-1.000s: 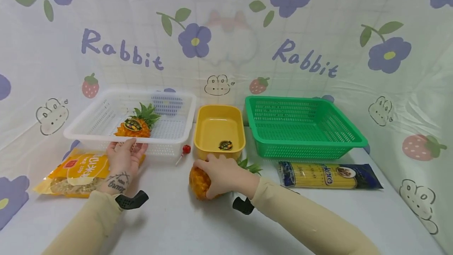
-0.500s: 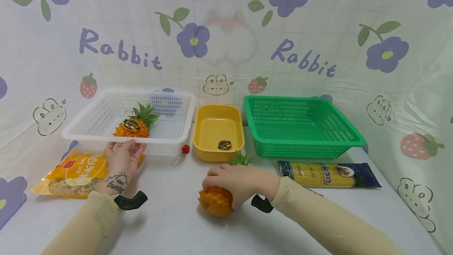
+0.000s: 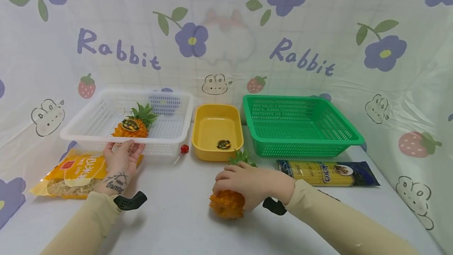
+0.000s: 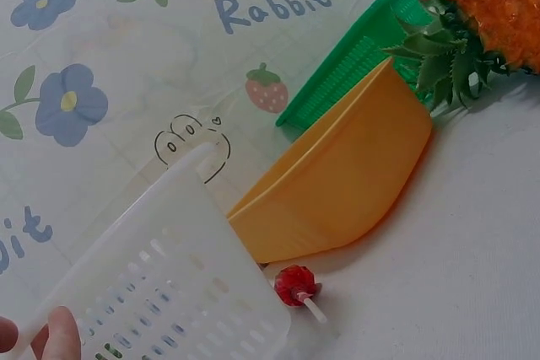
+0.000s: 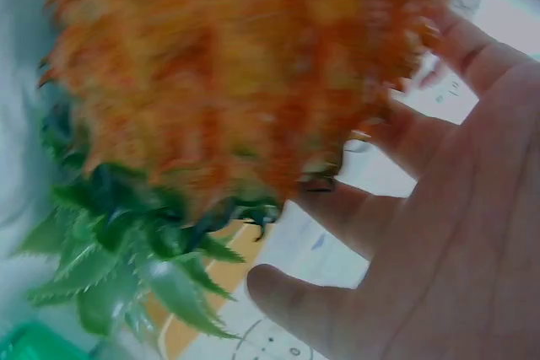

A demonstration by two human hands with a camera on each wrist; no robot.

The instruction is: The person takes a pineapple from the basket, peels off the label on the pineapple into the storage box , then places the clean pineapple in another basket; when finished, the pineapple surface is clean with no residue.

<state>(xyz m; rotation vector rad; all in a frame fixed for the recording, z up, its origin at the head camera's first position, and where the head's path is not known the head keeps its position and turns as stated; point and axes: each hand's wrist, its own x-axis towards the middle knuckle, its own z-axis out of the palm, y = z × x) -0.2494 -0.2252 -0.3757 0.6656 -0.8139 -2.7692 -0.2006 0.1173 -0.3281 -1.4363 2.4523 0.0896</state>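
My right hand grips an orange pineapple from above on the white table, its green leaves pointing back toward the yellow container. In the right wrist view, the fingers reach along one side of the pineapple, which is blurred. My left hand holds the front rim of the white basket, thumb at the rim and fingers below it. Inside that basket lies another pineapple with a dark round label. Left fingertips show at the basket's edge in the left wrist view.
A yellow container stands between the white basket and a green basket. A red lollipop lies before the gap at the left. An orange bag lies beneath the left wrist; a spaghetti pack lies before the green basket.
The right hand has drawn the pineapple to the right and nearer to me, away from the yellow container's front. The left hand has stayed at the white basket's rim.
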